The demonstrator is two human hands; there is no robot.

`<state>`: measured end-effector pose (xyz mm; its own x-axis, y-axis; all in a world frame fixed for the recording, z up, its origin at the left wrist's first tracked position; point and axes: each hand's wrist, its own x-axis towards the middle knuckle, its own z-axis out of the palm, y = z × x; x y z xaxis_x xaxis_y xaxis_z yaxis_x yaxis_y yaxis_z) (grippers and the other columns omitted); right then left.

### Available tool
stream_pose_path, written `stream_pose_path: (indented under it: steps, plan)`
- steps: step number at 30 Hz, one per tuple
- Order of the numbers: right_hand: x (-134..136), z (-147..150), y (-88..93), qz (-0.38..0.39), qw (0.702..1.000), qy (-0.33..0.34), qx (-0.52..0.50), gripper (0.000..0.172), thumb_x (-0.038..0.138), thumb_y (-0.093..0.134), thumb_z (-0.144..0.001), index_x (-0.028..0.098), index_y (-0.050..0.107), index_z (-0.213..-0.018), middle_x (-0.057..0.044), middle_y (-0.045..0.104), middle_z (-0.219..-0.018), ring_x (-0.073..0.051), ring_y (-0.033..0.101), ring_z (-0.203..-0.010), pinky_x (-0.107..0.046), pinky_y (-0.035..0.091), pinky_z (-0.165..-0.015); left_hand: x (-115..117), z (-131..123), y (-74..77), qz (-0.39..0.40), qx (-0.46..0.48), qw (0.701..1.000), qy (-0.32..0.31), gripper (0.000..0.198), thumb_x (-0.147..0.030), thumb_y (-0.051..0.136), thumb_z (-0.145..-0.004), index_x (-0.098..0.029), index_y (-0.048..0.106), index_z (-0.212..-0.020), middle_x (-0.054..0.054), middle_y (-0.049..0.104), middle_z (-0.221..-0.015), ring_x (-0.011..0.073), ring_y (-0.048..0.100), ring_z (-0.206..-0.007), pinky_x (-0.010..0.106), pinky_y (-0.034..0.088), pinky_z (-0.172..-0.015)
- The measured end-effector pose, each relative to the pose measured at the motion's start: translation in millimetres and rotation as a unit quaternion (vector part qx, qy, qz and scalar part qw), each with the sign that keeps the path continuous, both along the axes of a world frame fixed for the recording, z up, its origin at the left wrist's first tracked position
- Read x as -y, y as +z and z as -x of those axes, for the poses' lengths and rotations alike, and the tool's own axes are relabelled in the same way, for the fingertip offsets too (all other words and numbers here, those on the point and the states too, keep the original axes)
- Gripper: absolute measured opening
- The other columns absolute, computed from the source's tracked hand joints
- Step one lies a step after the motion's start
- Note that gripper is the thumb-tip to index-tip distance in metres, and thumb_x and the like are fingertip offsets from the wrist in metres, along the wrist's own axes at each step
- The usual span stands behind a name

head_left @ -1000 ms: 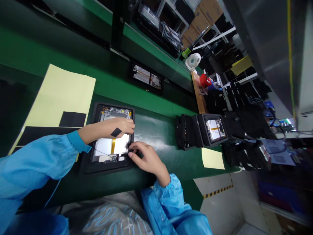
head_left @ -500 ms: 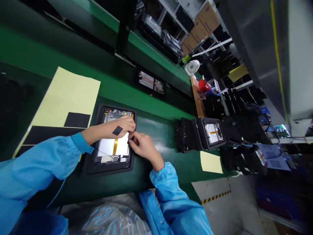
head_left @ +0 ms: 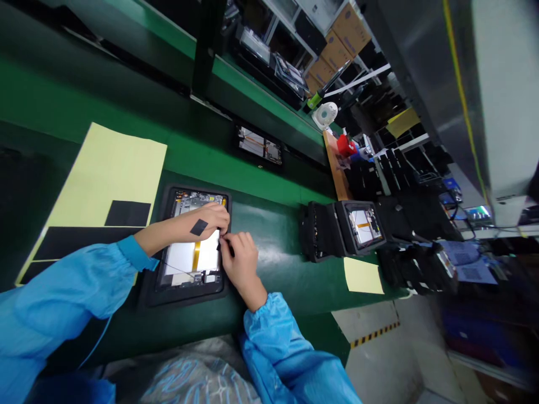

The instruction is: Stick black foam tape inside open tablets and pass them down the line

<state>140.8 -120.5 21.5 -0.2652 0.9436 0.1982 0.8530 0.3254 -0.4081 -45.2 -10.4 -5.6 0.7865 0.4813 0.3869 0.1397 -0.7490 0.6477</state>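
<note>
An opened tablet (head_left: 187, 264) lies in a black tray (head_left: 151, 292) on the green bench, its white battery and yellow flex cable showing. My left hand (head_left: 208, 220) rests over the tablet's right side, fingers curled down onto it, with a small black tape square (head_left: 199, 226) stuck on its back. My right hand (head_left: 238, 261) is at the tablet's right edge, fingertips pinched together against the left fingertips on a small dark piece I cannot make out.
A pale yellow sheet (head_left: 113, 168) carrying black tape pieces (head_left: 127, 213) lies to the left. Another opened tablet (head_left: 260, 145) sits further back on the belt. To the right stand a stack of black trays (head_left: 341, 229) and a small yellow sheet (head_left: 362, 276). The bench's edge runs along the near side.
My right hand has moved left from the bench surface to the tablet's right edge and now meets the left fingertips. The left hand has barely shifted.
</note>
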Motion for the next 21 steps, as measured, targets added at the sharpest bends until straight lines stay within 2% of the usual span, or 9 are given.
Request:
stream_pose_path:
  steps: [4, 6, 9, 12, 13, 16, 18, 19, 21]
  plan:
    - [36, -1, 5.2, -0.034, 0.998, 0.05, -0.015, 0.036, 0.039, 0.064, -0.101, 0.015, 0.071, -0.127, -0.019, 0.061, -0.147, -0.038, 0.046, -0.144, -0.054, 0.049, -0.113, 0, -1, -0.9, 0.004, -0.015, 1.0, 0.0, 0.031, -0.006, 0.04, -0.084, -0.021, 0.067, -0.083, 0.003, 0.07, -0.094, 0.0214, 0.058, -0.103, 0.038, 0.037, -0.103]
    - [50, -7, 10.1, -0.007, 0.996, 0.082, -0.026, 0.033, 0.039, 0.066, -0.1, 0.018, 0.074, -0.124, -0.015, 0.059, -0.153, -0.038, 0.038, -0.152, -0.057, 0.045, -0.118, -1, -2, -0.3, 0.007, -0.02, 1.0, 0.007, 0.032, -0.008, 0.039, -0.087, -0.021, 0.067, -0.083, 0.003, 0.07, -0.093, 0.0204, 0.06, -0.099, 0.037, 0.039, -0.103]
    - [54, -14, 9.2, 0.024, 0.994, 0.052, -0.092, 0.024, 0.031, 0.063, -0.1, 0.025, 0.077, -0.118, -0.009, 0.064, -0.148, -0.032, 0.047, -0.148, -0.053, 0.045, -0.12, 0, 2, 3.6, -0.001, -0.031, 0.999, 0.03, 0.034, -0.012, 0.037, -0.092, -0.021, 0.069, -0.085, 0.005, 0.071, -0.095, 0.0212, 0.062, -0.099, 0.041, 0.042, -0.107]
    - [44, -17, -4.4, 0.048, 0.987, -0.055, -0.143, 0.043, 0.028, 0.062, -0.097, 0.018, 0.067, -0.138, -0.018, 0.059, -0.153, -0.035, 0.052, -0.143, -0.058, 0.046, -0.118, 21, 16, 3.8, -0.042, -0.048, 0.986, 0.151, 0.039, -0.019, 0.035, -0.098, -0.017, 0.073, -0.105, 0.013, 0.072, -0.118, 0.0316, 0.059, -0.123, 0.061, 0.028, -0.121]
    - [42, -16, -11.0, 0.057, 0.982, -0.081, -0.161, 0.046, 0.028, 0.063, -0.095, 0.017, 0.066, -0.139, -0.02, 0.058, -0.153, -0.037, 0.053, -0.142, -0.06, 0.045, -0.118, 33, 22, -0.5, -0.065, -0.053, 0.965, 0.249, 0.041, -0.024, 0.035, -0.1, -0.016, 0.071, -0.118, 0.016, 0.068, -0.132, 0.0357, 0.053, -0.135, 0.066, 0.023, -0.123]
    - [37, -6, -35.5, 0.077, 0.953, -0.128, -0.262, 0.036, 0.027, 0.068, -0.089, 0.021, 0.075, -0.123, -0.017, 0.063, -0.148, -0.038, 0.056, -0.141, -0.061, 0.042, -0.119, 72, 35, -33.9, -0.042, -0.039, 0.883, 0.466, 0.068, -0.048, 0.039, -0.103, -0.008, 0.04, -0.159, 0.024, 0.036, -0.165, 0.044, 0.027, -0.157, 0.071, 0.02, -0.127]
    - [34, 3, -52.5, 0.076, 0.913, -0.175, -0.36, 0.028, 0.03, 0.074, -0.083, 0.023, 0.078, -0.111, -0.016, 0.066, -0.146, -0.039, 0.055, -0.142, -0.06, 0.04, -0.121, 86, 37, -64.9, 0.037, 0.016, 0.847, 0.53, 0.073, -0.05, 0.035, -0.105, -0.011, 0.026, -0.166, 0.025, 0.035, -0.166, 0.0437, 0.032, -0.156, 0.072, 0.026, -0.125]
    - [31, 7, -59.3, 0.077, 0.883, -0.194, -0.421, 0.036, 0.032, 0.079, -0.079, 0.023, 0.077, -0.114, -0.016, 0.067, -0.145, -0.039, 0.057, -0.14, -0.058, 0.041, -0.12, 87, 36, -77.8, 0.094, 0.036, 0.837, 0.538, 0.071, -0.05, 0.037, -0.106, -0.017, 0.022, -0.168, 0.021, 0.033, -0.168, 0.0407, 0.032, -0.157, 0.069, 0.028, -0.127]
    - [23, 10, -65.6, 0.122, 0.8, -0.196, -0.554, 0.047, 0.036, 0.087, -0.07, 0.025, 0.074, -0.114, -0.015, 0.073, -0.135, -0.038, 0.069, -0.125, -0.053, 0.053, -0.108, 80, 33, -91.7, 0.166, 0.112, 0.807, 0.555, 0.069, -0.049, 0.039, -0.107, -0.026, 0.019, -0.169, 0.014, 0.034, -0.169, 0.0358, 0.032, -0.157, 0.063, 0.031, -0.128]
